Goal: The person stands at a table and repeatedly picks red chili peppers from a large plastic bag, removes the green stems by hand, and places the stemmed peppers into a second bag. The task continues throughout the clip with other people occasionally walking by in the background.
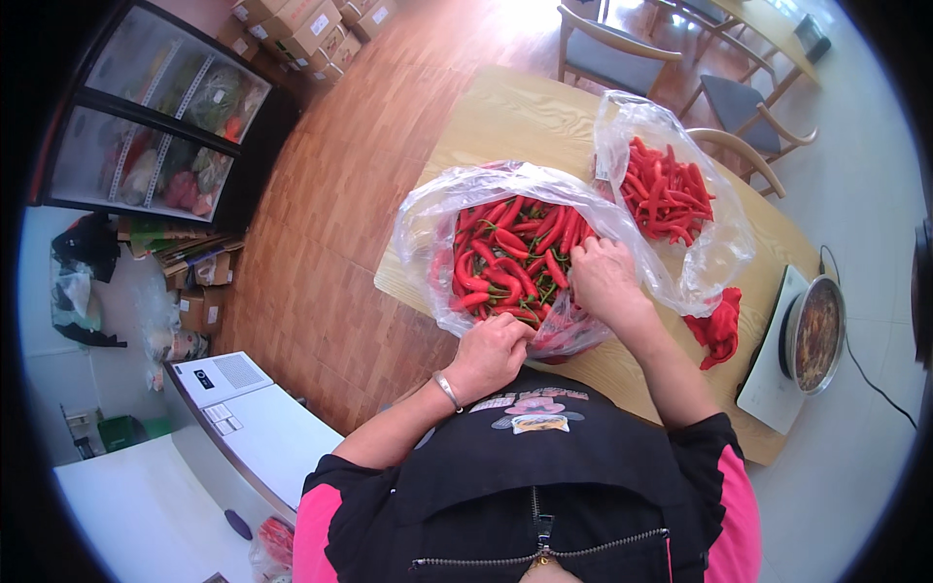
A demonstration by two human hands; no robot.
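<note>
A large clear plastic bag [430, 211] stands wide open on the wooden table, full of red chili peppers [503, 270] with green stems. My left hand [496, 353], with a metal bangle at the wrist, rests at the bag's near edge, fingers bent over the peppers; whether it grips anything is hidden. My right hand [603, 280] is at the bag's right inner side, its fingertips among the peppers and the plastic; what they hold cannot be made out. Beyond it, a second clear bag [718, 255] holds red chili peppers [667, 193] that show no green stems.
Right of the bags lie a red cloth [718, 328] and a white appliance [776, 364] with a round metal pan [816, 335] on it. Chairs [619, 55] stand beyond the table [510, 109]. Left are a glass-door fridge [153, 131], cartons [299, 29] and a white-topped unit [270, 430].
</note>
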